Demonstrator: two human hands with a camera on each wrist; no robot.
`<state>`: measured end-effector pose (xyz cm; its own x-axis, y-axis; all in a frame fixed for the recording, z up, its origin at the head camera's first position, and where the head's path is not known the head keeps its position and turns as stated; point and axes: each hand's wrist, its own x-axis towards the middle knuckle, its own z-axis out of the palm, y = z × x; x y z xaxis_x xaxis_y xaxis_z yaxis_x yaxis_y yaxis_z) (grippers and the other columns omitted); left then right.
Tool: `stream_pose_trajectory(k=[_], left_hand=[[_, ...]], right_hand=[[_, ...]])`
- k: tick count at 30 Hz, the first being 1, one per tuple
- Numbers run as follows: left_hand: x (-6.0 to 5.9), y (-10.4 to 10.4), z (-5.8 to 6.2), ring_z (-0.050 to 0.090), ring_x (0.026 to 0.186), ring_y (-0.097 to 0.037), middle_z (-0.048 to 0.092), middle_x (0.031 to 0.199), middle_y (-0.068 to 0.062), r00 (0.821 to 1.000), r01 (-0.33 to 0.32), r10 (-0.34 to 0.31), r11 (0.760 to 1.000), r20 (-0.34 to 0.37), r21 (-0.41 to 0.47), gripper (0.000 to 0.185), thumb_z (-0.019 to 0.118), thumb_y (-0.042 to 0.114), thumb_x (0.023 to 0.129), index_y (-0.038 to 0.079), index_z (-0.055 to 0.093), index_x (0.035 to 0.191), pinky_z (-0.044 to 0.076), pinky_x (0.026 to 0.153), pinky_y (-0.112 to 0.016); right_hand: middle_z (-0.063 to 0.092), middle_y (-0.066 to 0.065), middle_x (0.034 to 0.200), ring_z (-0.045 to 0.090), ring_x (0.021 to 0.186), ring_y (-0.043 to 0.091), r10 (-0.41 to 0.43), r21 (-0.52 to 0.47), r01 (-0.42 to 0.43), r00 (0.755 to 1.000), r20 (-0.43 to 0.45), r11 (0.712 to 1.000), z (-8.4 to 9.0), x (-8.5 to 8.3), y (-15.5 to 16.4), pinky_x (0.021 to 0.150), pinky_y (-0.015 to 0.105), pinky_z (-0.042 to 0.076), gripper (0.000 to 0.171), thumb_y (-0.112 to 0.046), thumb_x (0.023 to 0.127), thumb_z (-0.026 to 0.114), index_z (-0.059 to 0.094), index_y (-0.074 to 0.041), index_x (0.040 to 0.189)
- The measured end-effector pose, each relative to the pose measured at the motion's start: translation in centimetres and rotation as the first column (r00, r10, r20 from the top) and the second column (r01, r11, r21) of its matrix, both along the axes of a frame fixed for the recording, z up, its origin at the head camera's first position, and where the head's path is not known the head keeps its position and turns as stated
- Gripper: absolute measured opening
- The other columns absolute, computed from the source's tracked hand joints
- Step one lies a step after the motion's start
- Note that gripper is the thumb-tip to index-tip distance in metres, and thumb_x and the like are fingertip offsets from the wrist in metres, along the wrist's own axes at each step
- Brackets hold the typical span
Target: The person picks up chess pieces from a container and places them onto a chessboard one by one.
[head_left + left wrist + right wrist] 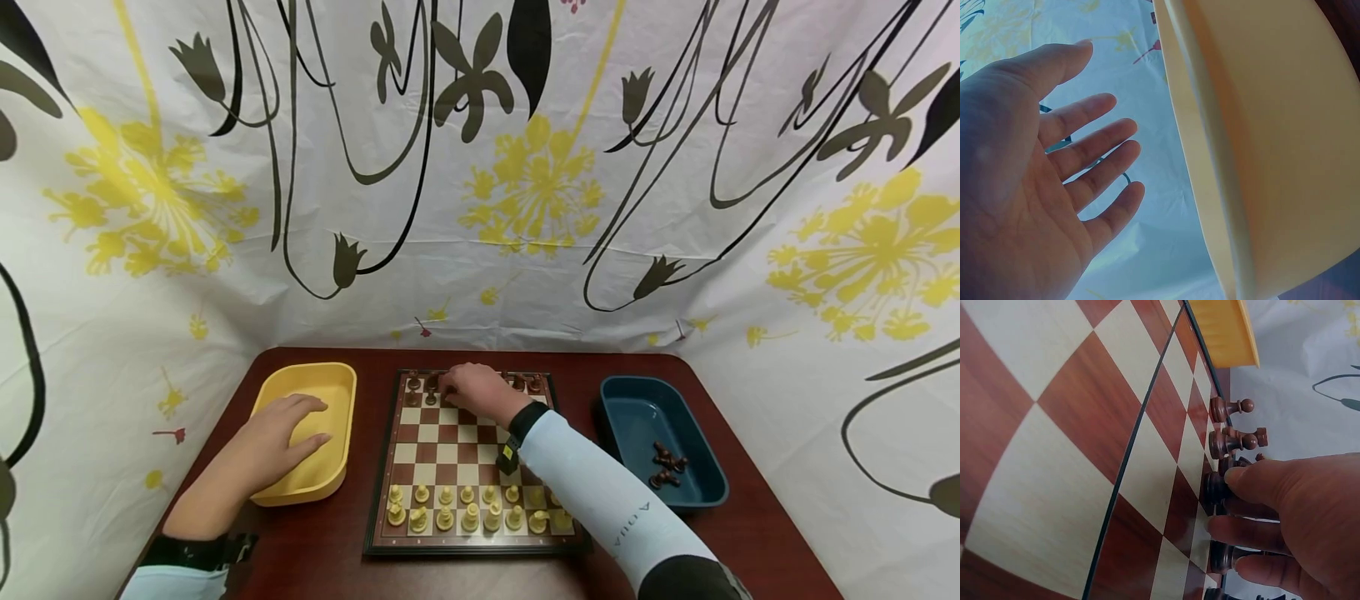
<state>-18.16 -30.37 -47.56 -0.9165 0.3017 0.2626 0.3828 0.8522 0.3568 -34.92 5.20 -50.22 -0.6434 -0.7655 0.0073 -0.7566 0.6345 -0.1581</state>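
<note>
A wooden chessboard lies in the middle of a dark red table. Light pieces stand in its two near rows. My right hand reaches over the far rows, where dark pieces stand. In the right wrist view the right hand pinches a dark piece between thumb and fingers, just above the chessboard. Two more dark pieces stand beside it. My left hand rests with straight fingers on the yellow tray. In the left wrist view the left hand is empty beside the yellow tray.
A blue tray right of the board holds several dark pieces. A white curtain with yellow flowers encloses the table on three sides. Bare table strips run between the board and each tray.
</note>
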Motion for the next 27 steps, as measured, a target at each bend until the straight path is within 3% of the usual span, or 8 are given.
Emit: stream_pose_trajectory(k=[8,15,27], left_hand=[[0.1,0.1,-0.1,0.063,0.132,-0.046,0.070,0.137,-0.020,1.000,-0.004,0.004,1.000,0.008,0.000,0.041,0.084,0.026,0.102,0.004,0.072,0.134,0.052,0.108,-0.067],[0.0,0.1,-0.1,0.064,0.131,-0.045,0.071,0.137,-0.019,1.000,-0.002,0.003,1.000,0.005,-0.002,0.041,0.084,0.026,0.101,0.004,0.072,0.134,0.052,0.108,-0.066],[-0.2,0.1,0.0,0.064,0.131,-0.046,0.070,0.137,-0.020,1.000,0.006,-0.006,1.000,-0.006,-0.008,0.041,0.084,0.026,0.102,0.004,0.072,0.134,0.052,0.107,-0.067]], right_hand=[[0.076,0.003,0.127,0.073,0.110,0.020,-0.021,-0.030,0.021,1.000,0.008,0.999,0.6,0.4,0.6,0.090,0.036,0.062,0.026,-0.021,0.108,0.077,0.077,-0.013,0.133],[0.076,0.004,0.123,0.073,0.103,0.018,-0.050,-0.115,0.051,0.999,0.015,0.992,2.0,0.8,2.9,0.087,0.039,0.062,0.025,-0.021,0.108,0.076,0.077,-0.011,0.131],[0.076,0.000,0.117,0.071,0.095,0.012,-0.233,-0.172,0.243,0.969,0.078,0.955,4.1,3.0,12.9,0.081,0.040,0.061,0.026,-0.026,0.109,0.075,0.078,-0.013,0.131]])
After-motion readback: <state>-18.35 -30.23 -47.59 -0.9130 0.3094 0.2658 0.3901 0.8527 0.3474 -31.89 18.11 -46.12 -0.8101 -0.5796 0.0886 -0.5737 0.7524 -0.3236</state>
